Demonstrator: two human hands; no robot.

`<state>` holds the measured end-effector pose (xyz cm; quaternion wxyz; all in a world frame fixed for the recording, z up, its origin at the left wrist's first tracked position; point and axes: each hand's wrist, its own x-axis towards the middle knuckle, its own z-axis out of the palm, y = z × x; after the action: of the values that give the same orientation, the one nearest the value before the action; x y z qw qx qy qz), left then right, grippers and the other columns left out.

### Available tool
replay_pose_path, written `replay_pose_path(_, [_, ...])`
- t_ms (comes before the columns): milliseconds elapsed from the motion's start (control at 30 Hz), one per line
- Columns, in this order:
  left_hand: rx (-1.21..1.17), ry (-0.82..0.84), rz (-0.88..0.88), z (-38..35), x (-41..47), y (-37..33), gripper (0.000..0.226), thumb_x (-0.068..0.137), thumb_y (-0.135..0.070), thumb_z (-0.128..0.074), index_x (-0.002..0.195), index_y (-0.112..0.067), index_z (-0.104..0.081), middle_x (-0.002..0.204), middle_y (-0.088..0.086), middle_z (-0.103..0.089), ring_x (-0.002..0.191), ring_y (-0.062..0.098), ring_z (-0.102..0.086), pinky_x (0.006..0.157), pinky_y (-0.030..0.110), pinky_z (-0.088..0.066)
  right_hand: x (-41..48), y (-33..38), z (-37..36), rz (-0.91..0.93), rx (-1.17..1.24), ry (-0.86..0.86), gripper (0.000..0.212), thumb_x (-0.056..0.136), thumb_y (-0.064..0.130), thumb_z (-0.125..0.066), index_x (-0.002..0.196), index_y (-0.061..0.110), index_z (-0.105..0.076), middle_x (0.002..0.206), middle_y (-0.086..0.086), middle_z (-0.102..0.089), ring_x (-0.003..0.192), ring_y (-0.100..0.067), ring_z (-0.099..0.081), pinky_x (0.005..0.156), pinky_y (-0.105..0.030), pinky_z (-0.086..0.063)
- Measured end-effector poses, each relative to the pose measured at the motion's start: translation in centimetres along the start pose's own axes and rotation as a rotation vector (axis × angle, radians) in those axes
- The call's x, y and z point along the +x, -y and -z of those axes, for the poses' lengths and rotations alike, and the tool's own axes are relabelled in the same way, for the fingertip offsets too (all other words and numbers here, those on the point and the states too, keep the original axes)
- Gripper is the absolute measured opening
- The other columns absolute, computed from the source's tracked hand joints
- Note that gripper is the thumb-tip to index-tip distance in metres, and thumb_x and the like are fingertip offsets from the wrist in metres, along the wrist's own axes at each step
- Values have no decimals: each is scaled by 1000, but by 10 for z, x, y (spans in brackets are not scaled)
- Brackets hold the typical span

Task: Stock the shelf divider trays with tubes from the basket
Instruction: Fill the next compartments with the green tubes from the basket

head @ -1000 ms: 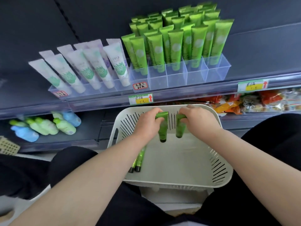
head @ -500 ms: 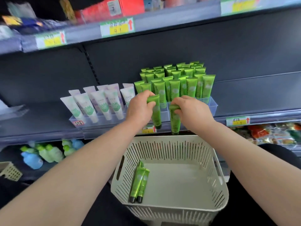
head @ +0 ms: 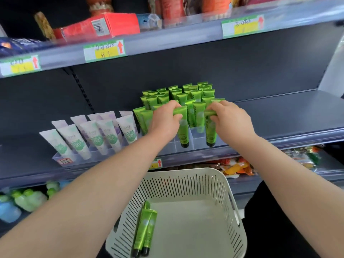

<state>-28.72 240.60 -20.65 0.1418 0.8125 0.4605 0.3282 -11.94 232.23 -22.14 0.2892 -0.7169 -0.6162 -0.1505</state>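
Observation:
My left hand (head: 164, 121) grips the flat top of a green tube (head: 182, 132) that hangs cap-down into a front cell of the clear divider tray (head: 197, 141). My right hand (head: 229, 118) grips a second green tube (head: 210, 132) the same way, one cell further right. Behind both stand several rows of green tubes (head: 186, 95), upright in the tray. Below, the cream slotted basket (head: 188, 181) holds two more green tubes (head: 145, 229) lying side by side at its left wall.
To the left, white and lilac tubes (head: 96, 135) lean in another clear tray. The shelf above carries a red box (head: 104, 25) and price labels. Green and blue bottles (head: 24, 200) lie on the lower shelf at left; snack packets (head: 238, 166) sit at lower right.
Both hands rose from the basket to the shelf, each carrying a green tube, and now hold the tubes cap-down in the tray's front cells. My view tilted upward.

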Motion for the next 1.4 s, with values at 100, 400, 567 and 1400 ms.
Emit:
replay_pose_path(100, [-18,-31,-9,-9,11,-10,25,96,-21,-56,120,-25,-56,76,-13,-53,53,9,-52,50,25,-40,15,-14,1,-9,-50,-67,27,94,10,-50,118,19,-58,104,-7,-59,98,-32,-53,68,-38,-38])
replay_pose_path(400, [-41,-30,-32,-28,27,-25,27,96,-20,-56,122,-23,-55,106,0,-62,58,10,-53,68,33,-51,31,-46,-37,-91,-101,192,47,86,0,-51,126,24,-52,116,-6,-57,107,-29,-52,80,-38,-38])
replay_pose_path(567, [-28,-5,-44,-43,37,-33,25,96,-18,-54,121,-23,-55,106,-1,-63,56,10,-49,65,35,-52,39,-54,-43,-66,-97,190,49,84,-2,-53,126,23,-52,118,-7,-57,108,-30,-49,79,-38,-39])
replay_pose_path(1400, [135,-19,-46,-65,37,-15,44,90,6,-51,128,-18,-50,128,0,-57,116,18,-54,80,28,-42,9,-28,-38,76,-84,61,57,77,-5,-55,130,16,-50,140,-10,-42,127,-31,-36,90,-45,-36])
